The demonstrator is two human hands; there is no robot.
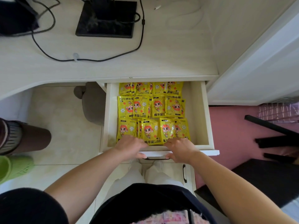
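Floor: pale tiles (64, 126) left of the drawer (196, 113); pink mat (229, 126) right of it
Left hand (129, 147): on the drawer's near left; fingers curled over the front panel (155, 153), thumb under its lip; gripping
Right hand (180, 148): same grip, near right of the drawer; fingertips touch the front packets
Step (judged): sliding the drawer by its panel; which way it goes is not readable
Method (judged): equal force from both hands, straight along the runners, so it does not skew; if closing, lift fingers clear before the panel meets the desk; press down any packet standing proud
Drawer: pulled well out from under the desk top (161, 62); open side up; panel toward the person; long axis runs away from the person
Packets (151, 131): yellow hand warmers, three overlapping rows filling the drawer's left and middle; long axes along the drawer's depth; front row reads upright, some behind are turned about
Beyond the drawer: monitor base (106, 18), black cable (140, 38) on the desk top
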